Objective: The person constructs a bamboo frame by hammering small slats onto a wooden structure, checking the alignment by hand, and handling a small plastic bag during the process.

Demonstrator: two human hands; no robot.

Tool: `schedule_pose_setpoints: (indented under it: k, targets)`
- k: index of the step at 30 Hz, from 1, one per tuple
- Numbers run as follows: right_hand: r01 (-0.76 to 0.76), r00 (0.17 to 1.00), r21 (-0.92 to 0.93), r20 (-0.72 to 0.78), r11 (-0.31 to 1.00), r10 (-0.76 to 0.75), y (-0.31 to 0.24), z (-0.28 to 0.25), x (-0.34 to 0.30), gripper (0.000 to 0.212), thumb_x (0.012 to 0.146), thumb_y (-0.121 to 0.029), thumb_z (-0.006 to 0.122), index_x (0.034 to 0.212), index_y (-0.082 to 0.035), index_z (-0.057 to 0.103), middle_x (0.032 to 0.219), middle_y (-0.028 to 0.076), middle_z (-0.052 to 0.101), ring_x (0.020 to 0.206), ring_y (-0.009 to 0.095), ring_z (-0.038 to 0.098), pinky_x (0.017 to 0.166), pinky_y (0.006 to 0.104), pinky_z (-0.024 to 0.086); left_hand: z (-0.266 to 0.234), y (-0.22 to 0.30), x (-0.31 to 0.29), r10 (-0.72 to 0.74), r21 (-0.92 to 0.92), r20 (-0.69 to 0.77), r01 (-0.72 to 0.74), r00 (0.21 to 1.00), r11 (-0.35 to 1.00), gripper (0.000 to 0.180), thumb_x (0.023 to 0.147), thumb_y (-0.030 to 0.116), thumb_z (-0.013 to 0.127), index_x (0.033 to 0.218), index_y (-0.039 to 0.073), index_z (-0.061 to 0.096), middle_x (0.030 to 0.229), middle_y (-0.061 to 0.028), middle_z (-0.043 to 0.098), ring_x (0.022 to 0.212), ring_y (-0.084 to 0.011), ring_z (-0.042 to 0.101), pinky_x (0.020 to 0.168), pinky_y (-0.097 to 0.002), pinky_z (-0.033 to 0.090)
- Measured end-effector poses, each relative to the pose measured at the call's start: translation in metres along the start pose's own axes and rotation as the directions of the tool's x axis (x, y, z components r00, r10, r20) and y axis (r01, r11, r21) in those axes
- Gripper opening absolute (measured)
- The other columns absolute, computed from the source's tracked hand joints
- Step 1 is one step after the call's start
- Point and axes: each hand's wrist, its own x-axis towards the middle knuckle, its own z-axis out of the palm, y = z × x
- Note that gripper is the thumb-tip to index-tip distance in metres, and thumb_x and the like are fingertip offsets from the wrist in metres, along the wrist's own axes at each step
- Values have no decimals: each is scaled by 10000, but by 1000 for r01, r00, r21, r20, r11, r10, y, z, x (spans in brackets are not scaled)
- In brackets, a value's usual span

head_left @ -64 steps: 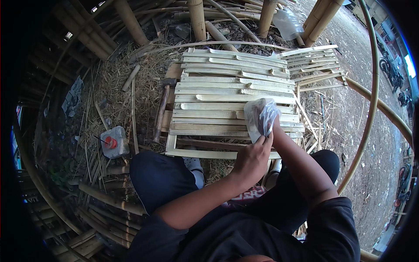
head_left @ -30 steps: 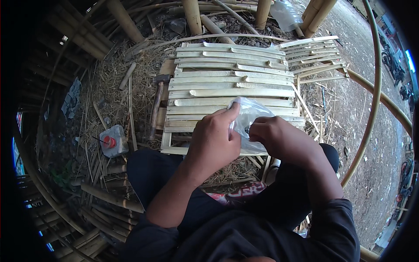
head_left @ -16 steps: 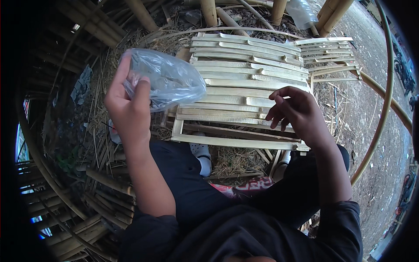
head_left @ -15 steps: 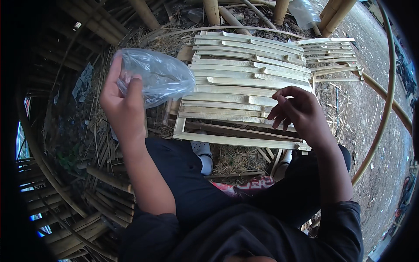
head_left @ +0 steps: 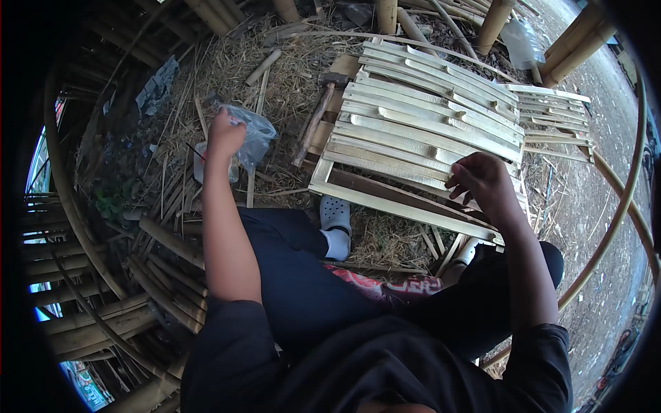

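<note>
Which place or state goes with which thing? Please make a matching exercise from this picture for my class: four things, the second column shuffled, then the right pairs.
Things
1. Plastic bag
2. Hammer
3. Clear container
4. Left shoe

Places and states
A. Along the left side of the slatted panel
B. Full of holes, worn with a white sock
C. Held in the left hand
D. At the upper right, beside thick bamboo posts

Right pairs
1-C, 2-A, 3-D, 4-B

Left grip [head_left: 226, 134] clenches, right grip [head_left: 483, 182] (loosely curled) hovers.
</note>
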Motion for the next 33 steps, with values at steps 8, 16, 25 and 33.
schedule_pose_setpoints:
  k: [8, 16, 25, 33]
  targets:
    - [0, 998, -145, 68, 989, 10, 11, 14, 14, 211, 977, -156, 627, 1014, 44, 683, 891, 114, 758, 756, 149, 736, 579, 289, 565, 39, -28, 3, -19, 169, 180, -11, 983, 986, 578, 821, 63, 559, 1366, -124, 516, 1223, -313, 670, 1057, -404, 710, 903, -449, 552]
    - [94, 990, -206, -85, 974, -114, 14, -17, 20, 202, 1032, -132, 617, 1047, 48, 709, 797, 91, 728, 656, 123, 683, 546, 277, 539, 68, 12, -35, -94, 260, 305, 12, 948, 965, 503, 843, 100, 534, 1326, 18, 645, 1138, -201, 735, 1044, -319, 722, 899, -395, 554]
    - [-276, 751, -240, -658, 931, 53, 45, -127, 19, 263, 992, -116, 484, 1039, 77, 657, 890, 228, 724, 821, 300, 747, 688, 408, 596, 84, 71, -97, 32, 154, 442, -111, 897, 982, 410, 967, 207, 583, 1323, 5, 609, 1098, -171, 745, 1047, -321, 713, 924, -406, 531]
    - [-612, 723, -526, -675, 590, 149, 81, -148, -10, 363, 827, -169, 549, 941, 134, 713, 1005, 395, 679, 1028, 506, 682, 943, 492, 535, 104, 72, -100, 21, 117, 553, -102, 833, 988, 498, 953, 241, 627, 1373, -23, 581, 1045, -209, 748, 1007, -339, 721, 917, -419, 530]
